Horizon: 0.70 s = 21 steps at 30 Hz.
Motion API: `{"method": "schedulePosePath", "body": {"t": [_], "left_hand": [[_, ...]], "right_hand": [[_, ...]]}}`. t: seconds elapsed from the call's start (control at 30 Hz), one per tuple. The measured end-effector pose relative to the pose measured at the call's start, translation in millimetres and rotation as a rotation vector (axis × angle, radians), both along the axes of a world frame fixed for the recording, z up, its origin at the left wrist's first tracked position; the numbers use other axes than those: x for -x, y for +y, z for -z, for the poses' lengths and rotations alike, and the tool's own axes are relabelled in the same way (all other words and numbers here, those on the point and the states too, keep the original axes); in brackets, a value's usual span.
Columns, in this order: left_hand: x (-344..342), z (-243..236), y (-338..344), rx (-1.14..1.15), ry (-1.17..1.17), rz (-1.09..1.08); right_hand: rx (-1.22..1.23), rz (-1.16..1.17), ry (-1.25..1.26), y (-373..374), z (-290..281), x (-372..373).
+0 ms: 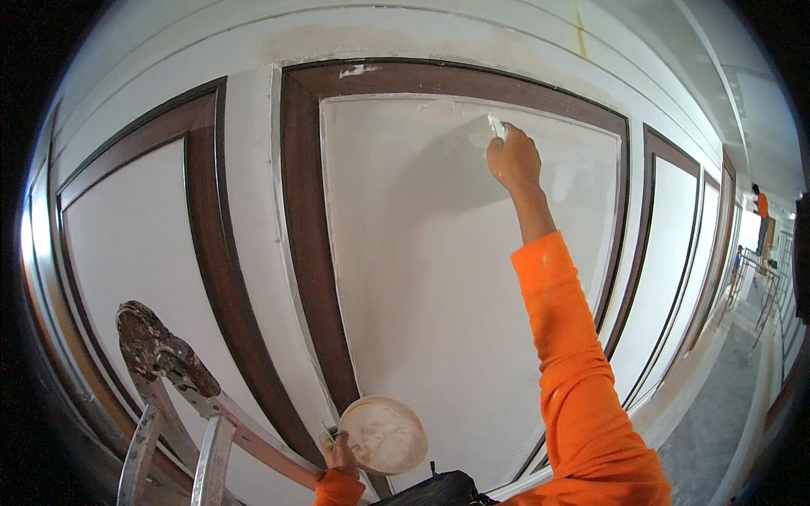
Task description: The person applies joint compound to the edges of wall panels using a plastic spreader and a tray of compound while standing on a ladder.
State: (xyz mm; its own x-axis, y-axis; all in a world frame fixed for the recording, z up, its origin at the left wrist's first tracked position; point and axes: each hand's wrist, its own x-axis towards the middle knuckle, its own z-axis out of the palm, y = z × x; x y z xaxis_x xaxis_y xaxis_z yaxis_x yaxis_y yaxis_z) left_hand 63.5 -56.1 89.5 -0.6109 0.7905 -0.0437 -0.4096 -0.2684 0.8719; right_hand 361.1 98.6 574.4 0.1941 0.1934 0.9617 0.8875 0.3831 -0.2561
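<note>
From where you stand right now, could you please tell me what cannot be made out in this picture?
Head view throughout:
Tool: mostly covered by the right hand.
Round pan: underside turned away from the camera.
Ladder: feet cut off by the lower edge.
Far worker in orange: too small for detail.

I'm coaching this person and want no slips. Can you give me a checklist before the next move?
1. Right hand gripping the small tool: ok.
2. Left hand holding the round tub: ok.
3. White paste available in the tub: ok.
4. Brown frame clean: not ok, white smear along its top.
5. Stepladder feet planted: cannot tell, out of view.
</note>
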Motion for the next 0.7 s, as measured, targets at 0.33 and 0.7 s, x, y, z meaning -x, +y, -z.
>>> {"method": "schedulePosePath", "body": {"t": [0.33,0.7], "left_hand": [[4.3,6.3,4.2,-0.009,0.005,-0.030],[-1.5,-3.1,1.6,0.004,-0.004,-0.046]], "right_hand": [[0.015,-0.077,-0.182,-5.1,-17.9,164.9],[-0.325,-0.050,-0.290,14.8,28.8,-40.8]]}}
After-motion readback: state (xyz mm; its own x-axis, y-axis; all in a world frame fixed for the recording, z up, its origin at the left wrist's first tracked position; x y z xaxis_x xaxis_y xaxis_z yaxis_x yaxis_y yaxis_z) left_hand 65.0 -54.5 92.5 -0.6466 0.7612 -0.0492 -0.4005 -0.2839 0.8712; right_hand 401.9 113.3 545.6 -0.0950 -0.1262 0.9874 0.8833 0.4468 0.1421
